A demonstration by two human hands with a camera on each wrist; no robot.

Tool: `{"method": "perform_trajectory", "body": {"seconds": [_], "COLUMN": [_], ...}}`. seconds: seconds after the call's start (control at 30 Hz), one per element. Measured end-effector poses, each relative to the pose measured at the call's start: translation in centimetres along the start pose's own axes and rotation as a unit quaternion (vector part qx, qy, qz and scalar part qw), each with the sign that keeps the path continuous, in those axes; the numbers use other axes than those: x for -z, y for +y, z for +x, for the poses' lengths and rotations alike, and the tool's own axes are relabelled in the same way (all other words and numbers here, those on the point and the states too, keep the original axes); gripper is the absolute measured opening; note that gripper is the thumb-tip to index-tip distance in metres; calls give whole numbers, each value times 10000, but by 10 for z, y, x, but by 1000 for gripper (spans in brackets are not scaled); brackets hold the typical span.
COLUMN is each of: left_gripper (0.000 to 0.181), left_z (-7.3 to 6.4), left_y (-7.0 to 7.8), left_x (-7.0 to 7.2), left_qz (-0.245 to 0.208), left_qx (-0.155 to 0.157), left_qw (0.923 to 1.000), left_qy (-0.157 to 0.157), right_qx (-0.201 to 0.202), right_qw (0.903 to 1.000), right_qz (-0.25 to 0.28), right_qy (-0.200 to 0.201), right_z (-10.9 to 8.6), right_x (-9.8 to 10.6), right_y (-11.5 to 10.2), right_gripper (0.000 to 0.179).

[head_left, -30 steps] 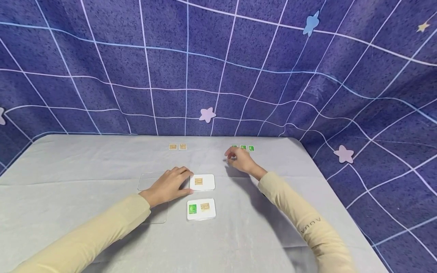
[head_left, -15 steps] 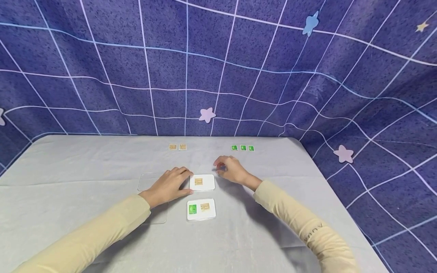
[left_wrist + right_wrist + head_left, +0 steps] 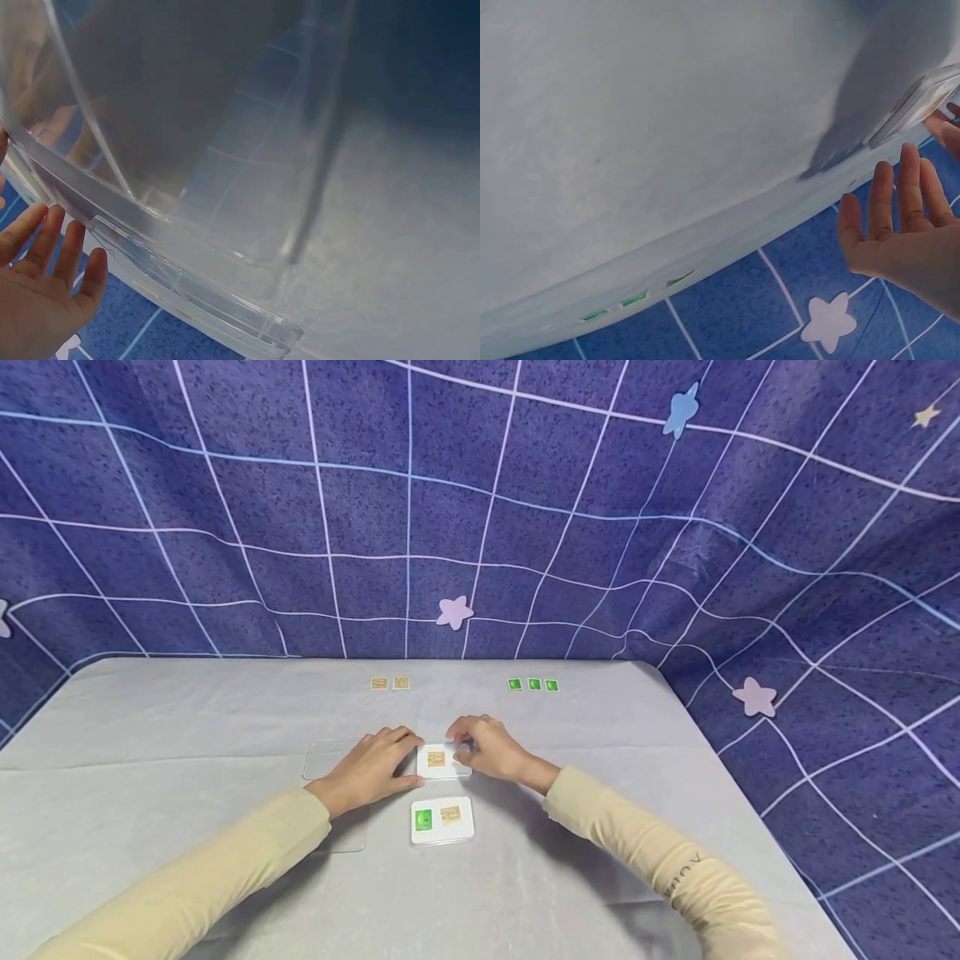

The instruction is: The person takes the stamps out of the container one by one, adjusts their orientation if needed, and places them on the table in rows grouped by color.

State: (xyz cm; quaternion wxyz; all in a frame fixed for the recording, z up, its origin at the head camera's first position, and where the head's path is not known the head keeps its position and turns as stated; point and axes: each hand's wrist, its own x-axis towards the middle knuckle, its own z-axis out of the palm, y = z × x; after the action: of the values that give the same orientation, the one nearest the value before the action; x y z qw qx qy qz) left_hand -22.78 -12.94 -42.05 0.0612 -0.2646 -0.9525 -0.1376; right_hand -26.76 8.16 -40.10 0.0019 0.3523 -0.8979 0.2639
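My left hand holds the left end of the far small clear case, its thumb at the near corner and its fingers at the far corner. A tan stamp lies on the case's white insert, left of its middle. Over the right end hovers my right hand, thumb and forefinger drawn close together; I cannot tell whether they hold a stamp. In the right wrist view that hand's fingers are bent near the case. In the left wrist view, the left hand's fingers show beside clear plastic.
A nearer case bears a green stamp and a tan one. Clear lids lie under and beside the left forearm. At the back are two tan stamps and three green stamps. A blue curtain hangs behind.
My right hand has come from beside the row of green stamps, moving left and nearer, to over the far case's right end. The left hand has stayed on the case.
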Motion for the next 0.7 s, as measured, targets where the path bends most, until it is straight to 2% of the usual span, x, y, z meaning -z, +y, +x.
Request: {"method": "perform_trajectory", "body": {"seconds": [0.7], "left_gripper": [57], "left_z": [-1], "left_y": [-1], "left_x": [0], "left_qz": [52], "left_qx": [-6], "left_qw": [10000], "left_qy": [-17], "right_qx": [10], "right_qw": [9998], "right_qz": [85], "right_qy": [-193], "right_z": [3], "right_x": [-13], "right_y": [-9], "right_gripper": [33]}}
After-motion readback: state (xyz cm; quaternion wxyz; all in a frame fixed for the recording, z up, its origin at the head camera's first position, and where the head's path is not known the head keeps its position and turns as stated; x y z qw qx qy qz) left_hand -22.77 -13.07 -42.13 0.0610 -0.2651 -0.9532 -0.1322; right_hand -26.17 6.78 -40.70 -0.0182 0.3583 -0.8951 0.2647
